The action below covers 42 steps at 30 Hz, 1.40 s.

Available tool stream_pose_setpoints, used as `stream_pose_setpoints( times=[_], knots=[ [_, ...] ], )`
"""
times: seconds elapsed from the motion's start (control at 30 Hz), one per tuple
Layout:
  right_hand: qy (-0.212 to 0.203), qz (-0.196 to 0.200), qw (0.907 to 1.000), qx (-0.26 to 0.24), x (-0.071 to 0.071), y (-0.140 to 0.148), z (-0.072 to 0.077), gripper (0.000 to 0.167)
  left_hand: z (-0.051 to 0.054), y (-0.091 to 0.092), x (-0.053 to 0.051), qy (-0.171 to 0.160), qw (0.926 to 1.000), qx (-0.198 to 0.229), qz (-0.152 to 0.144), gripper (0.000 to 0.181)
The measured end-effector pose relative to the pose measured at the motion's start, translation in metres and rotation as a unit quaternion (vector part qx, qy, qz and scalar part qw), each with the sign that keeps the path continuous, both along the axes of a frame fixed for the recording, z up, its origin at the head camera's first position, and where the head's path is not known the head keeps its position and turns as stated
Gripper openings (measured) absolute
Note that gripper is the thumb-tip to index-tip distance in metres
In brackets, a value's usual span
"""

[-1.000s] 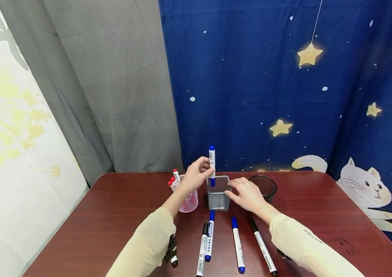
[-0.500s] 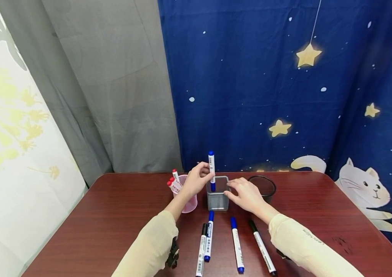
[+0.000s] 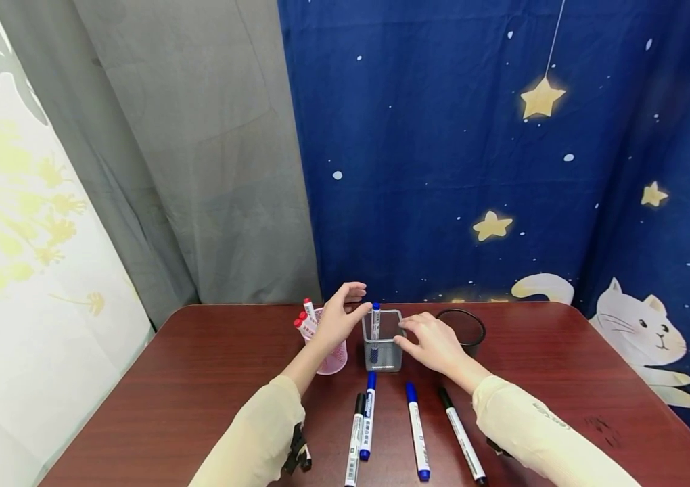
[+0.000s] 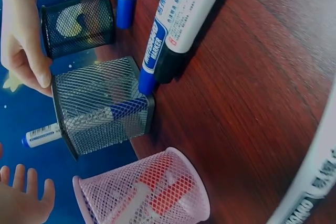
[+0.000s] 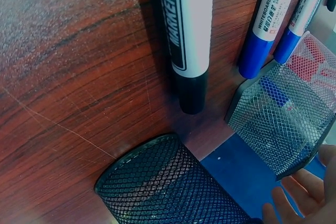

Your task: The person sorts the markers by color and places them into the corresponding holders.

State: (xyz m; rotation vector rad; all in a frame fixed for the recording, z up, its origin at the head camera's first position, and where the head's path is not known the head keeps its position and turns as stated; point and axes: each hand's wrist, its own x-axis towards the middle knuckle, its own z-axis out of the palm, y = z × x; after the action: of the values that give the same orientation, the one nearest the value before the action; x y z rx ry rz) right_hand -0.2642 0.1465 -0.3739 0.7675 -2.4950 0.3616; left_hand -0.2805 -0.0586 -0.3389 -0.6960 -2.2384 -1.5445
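Note:
A blue-capped marker (image 3: 376, 323) stands inside the square grey mesh holder (image 3: 384, 355), leaning at its left side; the left wrist view shows this marker (image 4: 44, 135) through the mesh. My left hand (image 3: 337, 320) is just left of the holder, fingers spread and holding nothing. On the holder's right rim rest the fingers of my right hand (image 3: 433, 341); in the right wrist view this hand (image 5: 304, 195) touches the rim of the mesh holder (image 5: 283, 124). In front of the holder lie two blue-capped markers (image 3: 368, 423) (image 3: 418, 433) and two black-capped markers (image 3: 354, 443) (image 3: 463, 439).
A pink mesh cup (image 3: 334, 358) with several red-capped markers (image 3: 306, 326) stands left of the square holder. Right of it, partly behind my right hand, is a round black mesh cup (image 3: 473, 346). Another black-ended marker (image 3: 306, 464) shows by my left sleeve. Curtains hang behind the table (image 3: 211, 379).
The blue-capped marker has gone down into the square holder and out of my left hand, whose fingers have opened and moved slightly left. My right hand has stayed at the rim.

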Motion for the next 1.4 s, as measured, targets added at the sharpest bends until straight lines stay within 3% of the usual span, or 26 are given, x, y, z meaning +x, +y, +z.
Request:
stream_pose_setpoints(
  times=[0.23,0.33,0.43,0.57,0.6,0.67,0.83,1.13,1.23,1.4],
  knots=[
    [0.004,0.002,1.0000,-0.001,-0.001,0.000,-0.001,0.033,0.021,-0.013,0.035,0.017,0.9993,0.006,-0.032,0.027],
    [0.009,0.004,0.9999,-0.005,-0.001,0.000,-0.001,0.032,0.021,-0.018,0.047,0.021,0.9984,-0.017,-0.050,0.024],
    [0.011,0.005,0.9999,-0.006,-0.001,0.000,-0.001,0.032,0.018,-0.021,0.058,0.013,0.9966,-0.042,-0.069,0.021],
    [0.008,0.003,1.0000,-0.004,-0.001,0.000,-0.002,0.033,-0.009,-0.025,0.059,0.044,0.9869,-0.115,-0.105,0.017],
    [0.008,0.003,1.0000,-0.004,-0.001,0.000,-0.002,0.033,-0.017,-0.025,0.059,0.062,0.9807,-0.146,-0.115,0.017],
    [0.009,0.003,0.9999,-0.004,-0.001,0.000,-0.002,0.033,-0.031,-0.027,0.060,0.112,0.9606,-0.219,-0.130,0.016],
    [0.015,0.003,0.9999,-0.002,0.000,0.000,-0.001,0.032,-0.041,-0.026,0.078,0.214,0.8924,-0.369,-0.147,0.016],
    [0.012,-0.001,0.9999,-0.001,0.000,0.000,0.000,0.034,-0.055,-0.023,0.092,0.334,0.7945,-0.488,-0.139,0.021],
    [0.013,-0.001,0.9999,0.000,0.000,0.000,0.000,0.034,-0.059,-0.024,0.093,0.350,0.7747,-0.510,-0.134,0.022],
    [0.017,0.001,0.9999,-0.003,0.000,-0.001,0.000,0.034,-0.064,-0.026,0.092,0.359,0.7547,-0.533,-0.132,0.023]
  ],
)
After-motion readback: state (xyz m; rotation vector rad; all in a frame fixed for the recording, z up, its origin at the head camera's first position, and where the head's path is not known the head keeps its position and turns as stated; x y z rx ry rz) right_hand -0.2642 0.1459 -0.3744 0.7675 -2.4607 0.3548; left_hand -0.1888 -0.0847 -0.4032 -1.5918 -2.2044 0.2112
